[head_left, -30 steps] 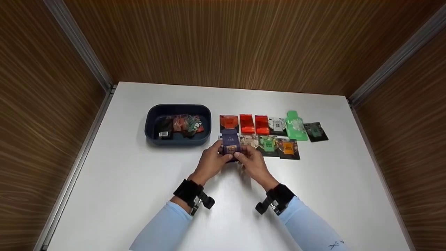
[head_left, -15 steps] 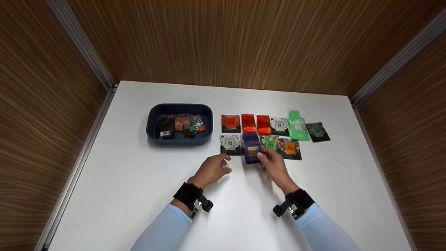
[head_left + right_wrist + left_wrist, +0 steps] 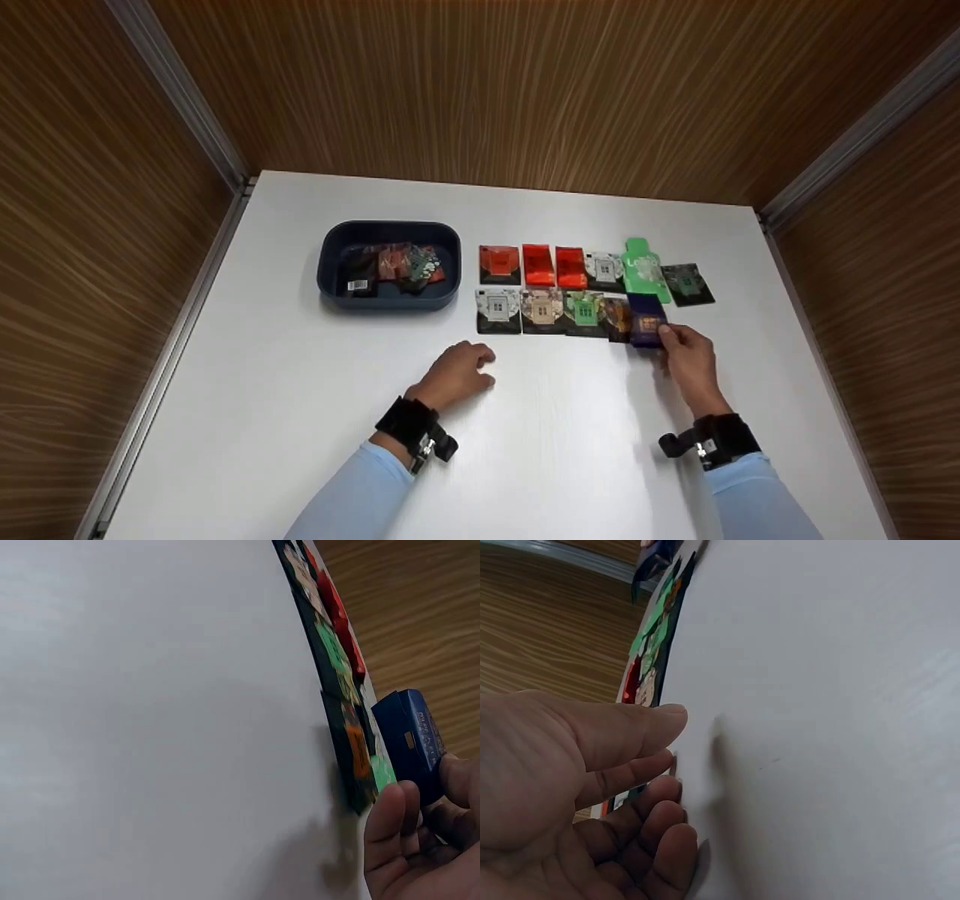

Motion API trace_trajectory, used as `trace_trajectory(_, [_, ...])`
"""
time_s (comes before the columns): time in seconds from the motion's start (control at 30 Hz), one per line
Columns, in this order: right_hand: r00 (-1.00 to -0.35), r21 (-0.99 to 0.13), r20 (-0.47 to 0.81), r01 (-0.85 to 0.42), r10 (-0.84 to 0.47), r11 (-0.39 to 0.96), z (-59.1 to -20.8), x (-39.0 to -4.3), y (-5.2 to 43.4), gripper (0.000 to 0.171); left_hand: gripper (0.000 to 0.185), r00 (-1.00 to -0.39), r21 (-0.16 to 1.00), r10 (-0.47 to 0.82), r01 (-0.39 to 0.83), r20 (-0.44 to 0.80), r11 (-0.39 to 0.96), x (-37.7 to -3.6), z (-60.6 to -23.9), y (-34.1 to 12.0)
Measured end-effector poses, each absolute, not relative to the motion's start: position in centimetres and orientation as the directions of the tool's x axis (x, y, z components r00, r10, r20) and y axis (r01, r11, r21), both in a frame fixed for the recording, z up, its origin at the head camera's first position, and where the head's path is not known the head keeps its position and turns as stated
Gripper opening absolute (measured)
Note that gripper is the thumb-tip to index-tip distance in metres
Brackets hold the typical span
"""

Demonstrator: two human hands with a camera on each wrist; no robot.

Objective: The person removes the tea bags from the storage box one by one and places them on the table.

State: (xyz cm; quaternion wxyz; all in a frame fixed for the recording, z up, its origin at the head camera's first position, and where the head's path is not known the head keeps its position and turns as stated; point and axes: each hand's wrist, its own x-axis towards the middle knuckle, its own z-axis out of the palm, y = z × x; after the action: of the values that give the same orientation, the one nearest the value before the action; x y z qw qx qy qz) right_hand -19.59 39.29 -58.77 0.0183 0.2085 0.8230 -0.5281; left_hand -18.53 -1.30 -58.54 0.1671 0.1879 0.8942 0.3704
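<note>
My right hand (image 3: 688, 365) pinches a dark purple packet (image 3: 646, 320) between thumb and fingers, at the right end of the front row of packets. In the right wrist view the purple packet (image 3: 410, 736) is held above the table, its shadow falling beside the row. It partly covers a dark packet with an orange label (image 3: 618, 318). My left hand (image 3: 453, 375) holds nothing; its fingers are loosely bent, low over the white table in front of the row. In the left wrist view the thumb and fingers of my left hand (image 3: 607, 787) are apart.
A dark blue bin (image 3: 390, 302) with several packets inside stands to the left. Behind the front row lies a second row: an orange packet (image 3: 499, 264), red packets (image 3: 538, 265), a white-and-black one (image 3: 604, 270), a green pouch (image 3: 644, 271) and a dark packet (image 3: 688, 284).
My right hand has carried the purple packet rightward along the front row. My left hand has let go of it and drawn back slightly toward me.
</note>
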Motion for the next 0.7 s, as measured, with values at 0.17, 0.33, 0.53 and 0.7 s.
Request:
trace_trajectory(0.17, [-0.861,-0.865,-0.308,0.431,0.404,0.259,-58.9,-19.7,41.7,0.045,0.036,-0.867,0.721,0.469,0.216,-0.169,0.659,-18.5,-58.5,-1.4])
trace_trajectory(0.33, [-0.823,-0.83,-0.368,0.501,0.434,0.247,-59.0,-20.1,42.7,0.047,0.038,-0.86,0.727,0.477,0.209,-0.182,0.654,-18.6,-58.7,-1.4])
trace_trajectory(0.53, [-0.821,-0.797,-0.382,0.525,0.424,0.299,-58.9,-20.3,42.8,0.052,0.039,-0.856,0.745,0.481,0.195,-0.188,0.638,-18.5,-58.7,-1.5])
trace_trajectory(0.7, [-0.831,-0.764,-0.348,0.52,0.434,0.383,-58.6,-20.1,42.5,0.052,0.039,-0.855,0.751,0.483,0.189,-0.191,0.632,-18.5,-58.8,-1.7])
